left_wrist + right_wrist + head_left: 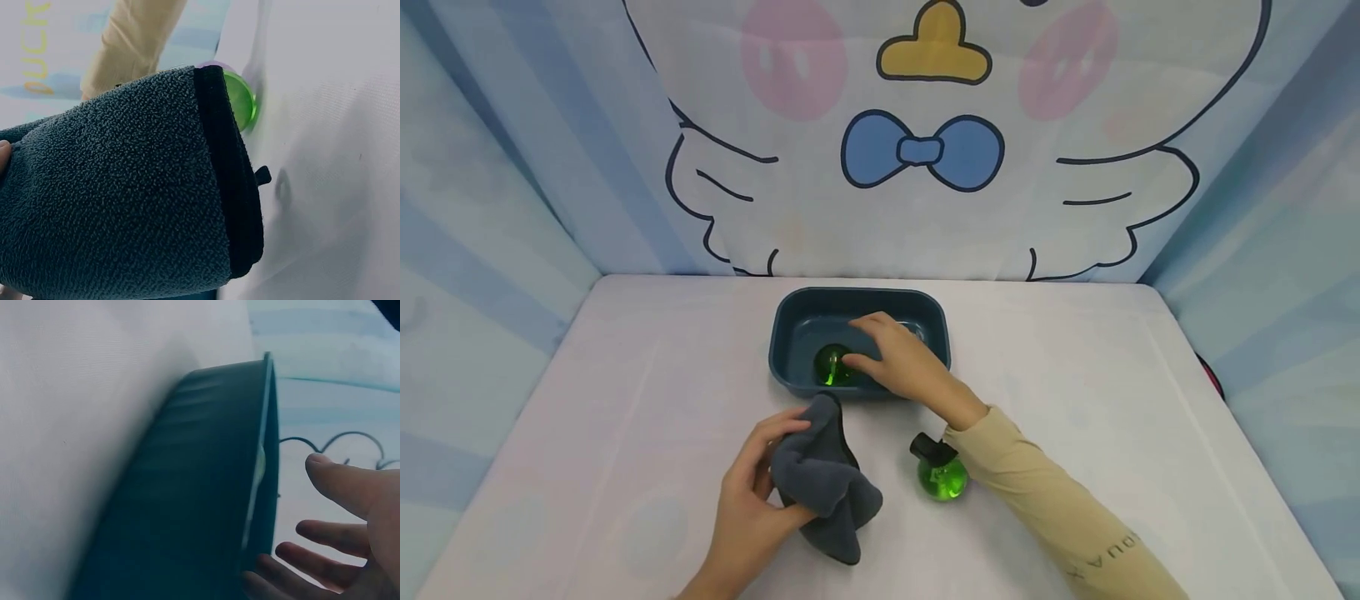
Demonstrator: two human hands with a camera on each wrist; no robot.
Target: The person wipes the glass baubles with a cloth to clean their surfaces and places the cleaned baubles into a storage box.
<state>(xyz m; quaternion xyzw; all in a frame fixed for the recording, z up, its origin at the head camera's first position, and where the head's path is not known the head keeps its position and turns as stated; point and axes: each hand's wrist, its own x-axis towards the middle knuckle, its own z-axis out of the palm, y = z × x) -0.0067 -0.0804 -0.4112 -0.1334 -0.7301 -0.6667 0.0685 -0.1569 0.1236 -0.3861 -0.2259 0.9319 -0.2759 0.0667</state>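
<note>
Altogether there are two hands, one cloth, one tray and two round green objects. The left hand (752,492) grips the cloth (820,467) between thumb and fingers, above the table (1075,375) on the near side of the tray (805,333). The cloth is slate grey with a short looped pile and a black border, from which one small dark tab (263,175) sticks out; it hangs folded and creased, its top corner close to the tray's near rim. The tray is dark teal, rectangular with rounded corners. Inside it sits one glossy, clear green ball (831,365); beside that the right hand (902,354) is over the tray, fingers spread and slightly bent, gripping nothing, though whether the thumb touches the ball I cannot tell. The other green object, a round bottle (943,477) with one black top, lies on the table just beside the right sleeve (1037,500).
</note>
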